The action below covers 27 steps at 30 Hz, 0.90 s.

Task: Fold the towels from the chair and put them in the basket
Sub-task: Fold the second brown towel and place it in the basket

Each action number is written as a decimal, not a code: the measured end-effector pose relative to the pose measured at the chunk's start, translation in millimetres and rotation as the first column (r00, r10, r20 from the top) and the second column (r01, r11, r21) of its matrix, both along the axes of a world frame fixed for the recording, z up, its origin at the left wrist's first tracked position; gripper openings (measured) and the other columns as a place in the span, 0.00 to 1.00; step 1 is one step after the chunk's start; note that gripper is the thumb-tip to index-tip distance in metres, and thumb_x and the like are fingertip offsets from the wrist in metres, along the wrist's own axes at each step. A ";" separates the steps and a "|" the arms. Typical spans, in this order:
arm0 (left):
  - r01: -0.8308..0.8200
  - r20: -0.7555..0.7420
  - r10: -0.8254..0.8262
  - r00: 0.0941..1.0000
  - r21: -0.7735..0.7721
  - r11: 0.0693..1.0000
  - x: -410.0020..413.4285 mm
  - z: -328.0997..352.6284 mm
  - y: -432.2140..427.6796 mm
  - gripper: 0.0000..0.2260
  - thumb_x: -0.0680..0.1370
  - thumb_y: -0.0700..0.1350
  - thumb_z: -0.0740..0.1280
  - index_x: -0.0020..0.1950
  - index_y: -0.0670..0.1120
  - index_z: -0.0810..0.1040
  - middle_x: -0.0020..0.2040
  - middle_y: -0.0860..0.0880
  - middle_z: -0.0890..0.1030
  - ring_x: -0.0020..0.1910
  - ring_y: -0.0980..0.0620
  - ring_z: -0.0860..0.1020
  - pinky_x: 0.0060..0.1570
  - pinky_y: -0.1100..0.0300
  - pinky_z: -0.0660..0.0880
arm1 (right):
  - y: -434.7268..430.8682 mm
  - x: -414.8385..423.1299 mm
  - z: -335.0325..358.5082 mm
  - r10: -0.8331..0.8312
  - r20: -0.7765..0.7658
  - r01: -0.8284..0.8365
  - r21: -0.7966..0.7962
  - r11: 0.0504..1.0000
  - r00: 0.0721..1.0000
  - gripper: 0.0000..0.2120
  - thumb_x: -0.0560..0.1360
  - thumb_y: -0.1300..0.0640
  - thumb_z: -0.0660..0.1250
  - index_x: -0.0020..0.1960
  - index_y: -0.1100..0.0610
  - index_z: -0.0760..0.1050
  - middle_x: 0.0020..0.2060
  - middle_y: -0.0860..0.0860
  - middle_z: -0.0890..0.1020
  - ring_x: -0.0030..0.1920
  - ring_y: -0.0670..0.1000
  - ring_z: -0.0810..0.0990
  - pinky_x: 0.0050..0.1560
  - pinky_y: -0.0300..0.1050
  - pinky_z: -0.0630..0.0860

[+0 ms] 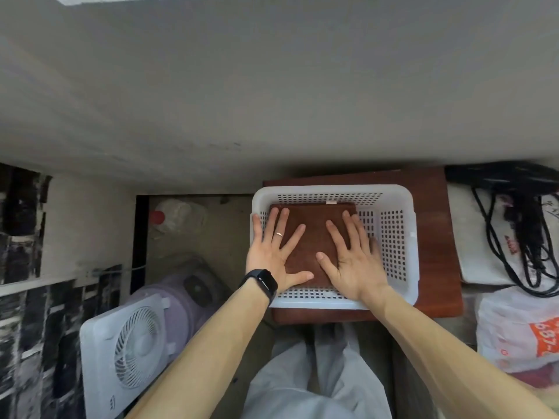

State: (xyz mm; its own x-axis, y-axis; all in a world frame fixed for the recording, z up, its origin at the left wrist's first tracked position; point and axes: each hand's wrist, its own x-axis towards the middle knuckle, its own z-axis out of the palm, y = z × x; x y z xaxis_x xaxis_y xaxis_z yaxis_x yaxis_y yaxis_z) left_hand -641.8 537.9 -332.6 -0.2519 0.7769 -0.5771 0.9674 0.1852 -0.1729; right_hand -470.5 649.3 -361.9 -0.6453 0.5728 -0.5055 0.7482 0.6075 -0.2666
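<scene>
Centre right of the frame: a white plastic basket (413, 237), rectangular with rounded corners, its walls and floor punched with rows of small square holes. It sits on a smooth reddish-brown wooden surface (435, 225).

Inside, against the basket's left side, lies a folded brown towel (314, 234), a neat flat square with a soft, matte nap and a small pale tag at its far edge.

Both hands are down on it. The left hand (270, 255) is flat with fingers splayed, palm on the towel's left edge, a ring (278, 234) on one finger and a black wristband (263, 282) at the wrist. The right hand (351, 261) is also flat and spread, covering the towel's right edge. Neither hand grasps anything; they press.

Lower left stands a white box fan (133, 343) with a round grille. Above it lies a clear bottle (178, 214) with a red cap. At the right edge there is a white cloth bag (475, 237) with black straps, and below it a plastic bag (514, 328) printed in orange. Nothing blocks the basket.
</scene>
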 end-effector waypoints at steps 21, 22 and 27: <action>-0.701 0.428 0.576 0.697 0.236 0.673 58.5 128.0 -95.6 0.30 0.80 0.55 0.58 0.80 0.57 0.48 0.81 0.51 0.49 0.78 0.46 0.54 0.75 0.45 0.55 | -49.0 39.1 168.8 0.121 -0.244 -0.138 -0.053 0.989 0.962 0.21 0.83 0.50 0.57 0.75 0.48 0.67 0.73 0.44 0.70 0.79 0.50 0.54 0.77 0.47 0.55; -0.756 0.448 0.622 0.642 0.237 0.610 66.2 132.1 -110.6 0.30 0.80 0.55 0.58 0.80 0.57 0.50 0.81 0.51 0.50 0.78 0.47 0.55 0.74 0.46 0.56 | -55.0 40.8 173.1 0.155 -0.270 -0.178 -0.066 0.982 0.950 0.20 0.82 0.49 0.58 0.74 0.47 0.68 0.72 0.43 0.71 0.79 0.50 0.55 0.76 0.46 0.55; -0.953 0.518 0.804 0.291 0.233 0.194 121.7 139.0 -192.4 0.28 0.79 0.54 0.61 0.78 0.56 0.57 0.80 0.52 0.55 0.76 0.47 0.59 0.74 0.51 0.58 | -94.4 39.1 187.4 0.427 -0.396 -0.482 -0.044 0.875 0.813 0.16 0.81 0.50 0.61 0.67 0.45 0.75 0.68 0.42 0.75 0.77 0.51 0.61 0.76 0.45 0.55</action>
